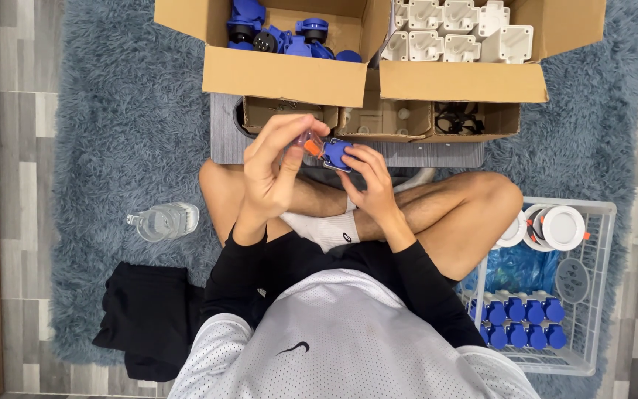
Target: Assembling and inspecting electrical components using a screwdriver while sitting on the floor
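Two hands meet over your crossed legs, and between them sits the small blue plastic part [336, 154]. Your right hand [369, 185] cradles it from below and the side, fingers curled around its body so it stays put and faces upward. Your left hand [275, 166] comes in from above, thumb and fingertips pinched on a small clear piece with an orange tip [310, 145], which touches the blue part's near edge (whether it is seated in it or only pressed against it, the view does not tell). Holding both pieces up close to your chest keeps them square under your eyes.

The supplies are laid out within arm's reach. Straight ahead, an open cardboard box [282, 74] holds more blue parts, and a second box [467, 81] beside it holds white plastic housings [444, 33]. Below these, three smaller cardboard trays [382, 122] rest on a grey board, carrying small fittings too tiny to identify. On your right, a white wire basket [599, 295] holds rows of blue pieces [522, 321] standing upright, with white round discs [555, 225] at its far end. On your left, a clear plastic bottle [164, 220] lies on its side on the shaggy blue-grey rug [112, 111], and a black folded garment [145, 318] lies nearer your hip.
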